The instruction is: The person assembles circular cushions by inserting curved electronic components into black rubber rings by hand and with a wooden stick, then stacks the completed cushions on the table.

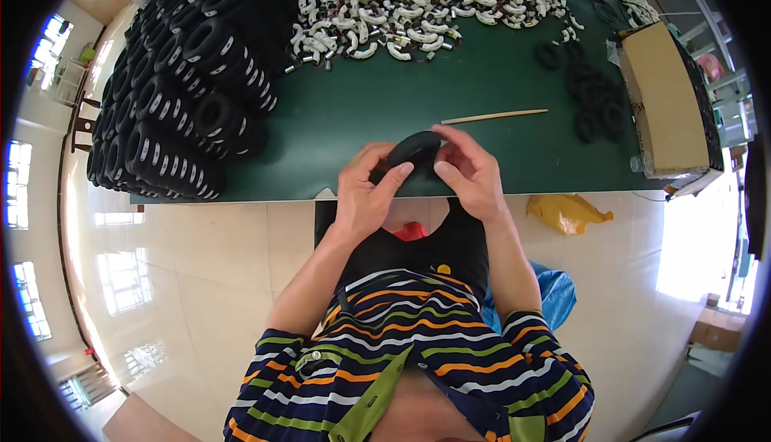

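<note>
My left hand grips a black, rounded ring-like pad just above the near edge of the table. Its thumb presses on the pad's near side, and the other fingers are partly hidden behind it. My right hand pinches the pad's right side, with the index finger at its upper edge and the thumb below. The pad is tilted, so its full shape does not show. Just beyond my right hand a thin wooden stick lies on the green table.
Stacked black rings with white marks form a tall pile at the left. White curved pieces with wires cover the far middle. Loose black rings lie beside a cardboard box at the right. A yellow bag rests on the floor.
</note>
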The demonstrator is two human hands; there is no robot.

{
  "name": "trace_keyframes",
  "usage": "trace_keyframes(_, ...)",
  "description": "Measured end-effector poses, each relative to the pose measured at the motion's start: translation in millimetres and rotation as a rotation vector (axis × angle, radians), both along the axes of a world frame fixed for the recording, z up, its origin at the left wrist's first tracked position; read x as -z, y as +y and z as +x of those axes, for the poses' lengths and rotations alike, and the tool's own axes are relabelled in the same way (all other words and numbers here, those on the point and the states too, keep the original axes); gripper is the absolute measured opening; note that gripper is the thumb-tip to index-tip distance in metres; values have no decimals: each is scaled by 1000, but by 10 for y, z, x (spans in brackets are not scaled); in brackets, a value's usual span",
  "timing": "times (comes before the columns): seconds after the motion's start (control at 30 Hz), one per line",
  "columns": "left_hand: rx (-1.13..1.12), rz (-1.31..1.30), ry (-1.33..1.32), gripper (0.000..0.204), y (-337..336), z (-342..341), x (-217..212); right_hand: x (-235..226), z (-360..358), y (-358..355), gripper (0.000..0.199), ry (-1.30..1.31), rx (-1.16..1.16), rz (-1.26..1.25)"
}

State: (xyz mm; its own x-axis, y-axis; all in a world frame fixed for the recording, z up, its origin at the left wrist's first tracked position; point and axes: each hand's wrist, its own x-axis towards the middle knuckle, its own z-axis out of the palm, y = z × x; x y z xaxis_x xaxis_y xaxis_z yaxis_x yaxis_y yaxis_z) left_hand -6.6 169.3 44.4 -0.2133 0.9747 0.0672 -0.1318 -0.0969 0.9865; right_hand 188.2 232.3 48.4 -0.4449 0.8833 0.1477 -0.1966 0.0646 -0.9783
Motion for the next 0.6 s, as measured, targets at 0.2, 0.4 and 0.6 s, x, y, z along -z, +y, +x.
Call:
trace_keyframes(0.2,4,166,556,30,29,-66,-52,-14,-212,38,34,-359,120,422)
trace_keyframes(0.4,36,143,448,27,43,-98,17,181,-234,9,28,-260,119,72)
trace_keyframes(0.6,55,151,423,29,31,-146,48,228,-262,0,30,-177,118,74)
